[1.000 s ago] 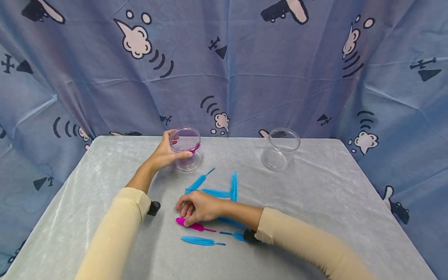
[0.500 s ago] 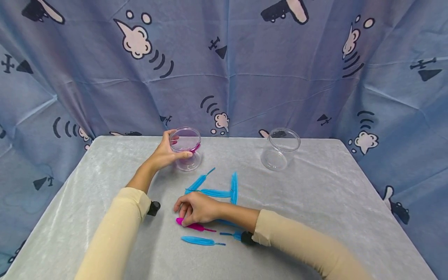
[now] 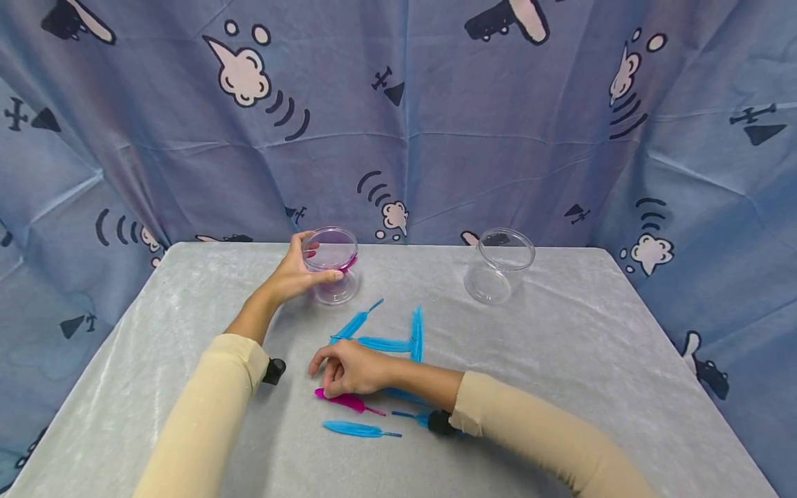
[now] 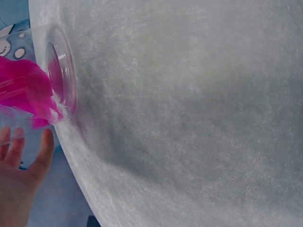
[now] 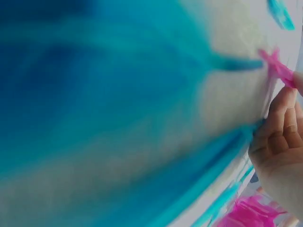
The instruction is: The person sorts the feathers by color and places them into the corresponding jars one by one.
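A blue curtain [image 3: 436,166] hangs behind the table [image 3: 573,346] and also at its left and right sides. On it are printed pale clouds [image 3: 245,76], dark curved lines [image 3: 288,114] and black triangles [image 3: 393,93]. One long crease [image 3: 473,133] runs across the curtain. The table has a light grey, slightly shiny surface, with soft wrinkles, and its far corners are rounded.

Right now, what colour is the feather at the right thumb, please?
That feather is magenta, clearest in the head view.
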`<state>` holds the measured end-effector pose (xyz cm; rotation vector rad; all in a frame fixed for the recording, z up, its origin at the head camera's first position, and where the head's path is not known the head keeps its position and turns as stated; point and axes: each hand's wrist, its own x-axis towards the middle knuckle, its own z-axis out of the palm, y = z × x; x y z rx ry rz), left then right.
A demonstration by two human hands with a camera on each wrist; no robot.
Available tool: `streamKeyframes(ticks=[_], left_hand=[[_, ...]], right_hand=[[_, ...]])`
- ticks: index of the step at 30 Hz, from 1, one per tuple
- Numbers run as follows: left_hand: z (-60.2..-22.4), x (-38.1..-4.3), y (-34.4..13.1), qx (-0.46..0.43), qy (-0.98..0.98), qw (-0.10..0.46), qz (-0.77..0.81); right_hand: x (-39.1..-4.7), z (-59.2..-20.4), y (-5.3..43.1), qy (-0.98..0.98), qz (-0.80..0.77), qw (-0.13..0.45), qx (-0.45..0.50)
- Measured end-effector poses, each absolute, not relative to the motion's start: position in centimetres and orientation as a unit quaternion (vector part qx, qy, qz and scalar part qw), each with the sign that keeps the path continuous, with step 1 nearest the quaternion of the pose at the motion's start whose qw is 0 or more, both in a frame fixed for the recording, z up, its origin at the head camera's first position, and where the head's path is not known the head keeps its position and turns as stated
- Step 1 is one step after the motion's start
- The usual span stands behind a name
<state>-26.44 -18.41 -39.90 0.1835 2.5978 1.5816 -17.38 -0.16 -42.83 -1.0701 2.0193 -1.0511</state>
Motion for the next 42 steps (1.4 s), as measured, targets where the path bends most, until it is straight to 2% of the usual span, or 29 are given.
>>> streamKeyframes(ticks=[5,28,42], left_hand=[[-39.9,-26.4,-18.4,0.060,0.849,0.046,0.523],[-39.6,-26.3,-18.4,0.066,0.844,0.054,0.530],[-39.9,-26.4,-18.4,0.060,0.847,0.062,0.525]], right_hand=[[-18.2,-41.7,0.4,0.752,-0.430,0.310,-0.391],[-23.1,-33.6,3.5,0.767,-0.459,0.221,-0.390],[-25.1,-31.4,3.7,0.774,-0.470,0.168,-0.389]])
